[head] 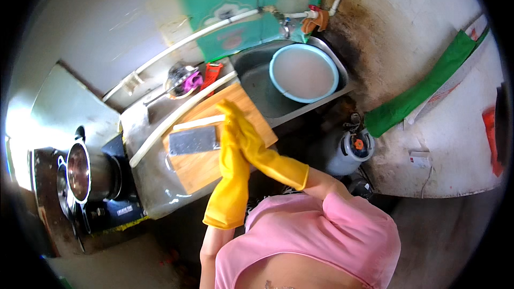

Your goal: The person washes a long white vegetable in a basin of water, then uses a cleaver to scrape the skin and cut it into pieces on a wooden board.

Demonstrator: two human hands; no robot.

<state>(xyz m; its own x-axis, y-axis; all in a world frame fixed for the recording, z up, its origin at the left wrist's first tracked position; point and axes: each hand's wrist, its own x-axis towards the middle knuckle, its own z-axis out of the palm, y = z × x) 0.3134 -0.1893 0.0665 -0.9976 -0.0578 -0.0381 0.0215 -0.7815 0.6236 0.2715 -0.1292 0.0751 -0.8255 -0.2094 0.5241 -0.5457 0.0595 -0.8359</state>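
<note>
Both my hands wear long yellow rubber gloves and meet over a wooden cutting board (257,128). My left hand (230,130) points away from me, beside the handle end of a cleaver with a broad dark, wet blade (192,140) lying flat. My right hand (233,109) comes in from the right and rests against the left one; its fingers overlap it, so what lies between them is hidden. A short white strip (198,122) lies along the cleaver, its right end at the gloves. A long pale rod (160,132) crosses the counter and the board's upper left edge.
Right of the board, a steel sink (257,76) holds a light blue basin (335,76) of cloudy water. A red grater-like tool (211,76) and a bowl with a purple cloth (192,82) stand behind. Left is a stove with a steel pot (96,172); a gas cylinder (349,154) stands right.
</note>
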